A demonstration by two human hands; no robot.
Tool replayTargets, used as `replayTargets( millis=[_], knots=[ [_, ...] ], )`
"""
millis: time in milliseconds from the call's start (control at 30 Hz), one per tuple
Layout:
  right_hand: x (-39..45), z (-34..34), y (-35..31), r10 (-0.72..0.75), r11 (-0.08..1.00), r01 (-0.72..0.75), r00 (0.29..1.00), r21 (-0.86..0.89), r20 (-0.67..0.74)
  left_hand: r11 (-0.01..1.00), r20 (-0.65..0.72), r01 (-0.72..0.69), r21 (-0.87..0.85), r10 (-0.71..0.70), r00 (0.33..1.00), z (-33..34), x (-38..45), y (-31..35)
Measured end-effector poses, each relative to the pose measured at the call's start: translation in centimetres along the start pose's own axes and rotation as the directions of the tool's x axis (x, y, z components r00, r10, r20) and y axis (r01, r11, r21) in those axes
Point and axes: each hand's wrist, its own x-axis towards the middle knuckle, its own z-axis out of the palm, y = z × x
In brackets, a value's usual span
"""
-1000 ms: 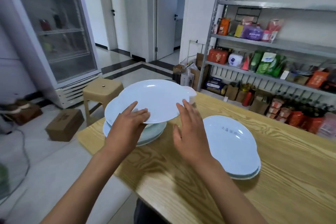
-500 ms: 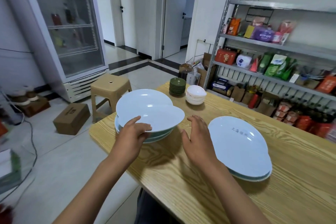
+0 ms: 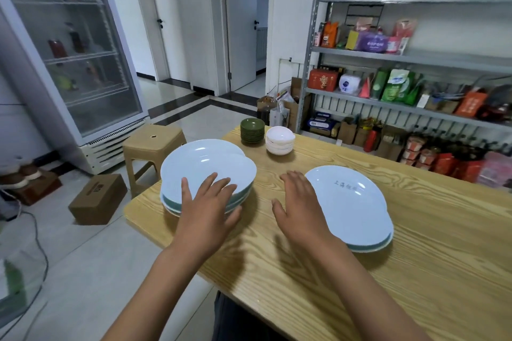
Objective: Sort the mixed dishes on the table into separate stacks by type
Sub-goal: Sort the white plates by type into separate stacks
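A stack of pale blue shaped plates [image 3: 205, 166] sits at the left edge of the wooden table [image 3: 415, 271]. My left hand [image 3: 206, 210] rests on the near rim of its top plate, fingers spread and straight. My right hand [image 3: 300, 210] hovers open over the bare wood between the two stacks, beside a second stack of pale blue plates [image 3: 349, 202] on the right. At the far end of the table stand a stack of small dark green dishes [image 3: 252, 130] and a stack of small white bowls [image 3: 279, 140].
A tan plastic stool [image 3: 153, 144] and a cardboard box [image 3: 98, 198] stand on the floor left of the table. A glass-door fridge [image 3: 69, 58] is at the left, and a metal shelf [image 3: 410, 102] full of packaged goods runs behind the table.
The lifted blue plate has been lowered onto the left stack. My left hand has gone from gripping its rim to lying flat on it, and my right hand has moved away from the plate.
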Motion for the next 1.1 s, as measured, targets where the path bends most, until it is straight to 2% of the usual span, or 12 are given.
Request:
replayTargets(
  millis=[133,267,367,500,600,700,767,900,967,1100],
  knots=[
    [-1.9,-2.9,1.7,0.036,0.999,-0.036,0.998,0.001,-0.053,0.985,-0.001,-0.175,0.0,0.175,0.985,0.8,1.0,4.6],
    [-6.2,-6.4,5.1,0.156,0.988,-0.15,0.975,0.046,-0.16,0.939,-0.013,-0.333,-0.088,0.333,0.943,2.5,1.6,10.9],
    [-11.0,-8.6,8.1,0.296,0.955,-0.278,0.928,0.107,-0.227,0.874,-0.038,-0.438,-0.208,0.441,0.897,3.9,1.3,15.9],
    [-18.6,-11.1,12.0,0.495,0.869,-0.46,0.795,0.182,-0.351,0.725,-0.054,-0.581,-0.369,0.608,0.792,5.4,-0.2,22.9],
    [-24.6,-12.8,14.2,0.652,0.755,-0.585,0.628,0.295,-0.425,0.63,-0.036,-0.634,-0.449,0.696,0.717,6.6,-1.6,27.8],
    [-29.6,-14.4,15.8,0.745,0.652,-0.645,0.449,0.398,-0.493,0.562,0.019,-0.61,-0.558,0.744,0.668,8.2,-3.0,31.7],
    [-32.1,-16.0,16.5,0.774,0.598,-0.669,0.338,0.441,-0.535,0.546,0.104,-0.522,-0.655,0.749,0.654,9.2,-3.9,34.3],
    [-35.0,-19.1,17.8,0.853,0.454,-0.664,0.131,0.594,-0.506,0.517,0.249,-0.357,-0.778,0.776,0.579,11.6,-5.4,38.3],
    [-35.7,-20.4,19.0,0.907,0.346,-0.701,0.081,0.624,-0.413,0.515,0.286,-0.297,-0.804,0.773,0.566,12.4,-5.8,39.5],
    [-35.5,-22.7,22.0,0.973,0.189,-0.806,0.075,0.562,-0.22,0.514,0.305,-0.251,-0.82,0.764,0.569,13.6,-6.0,40.9]
  ],
)
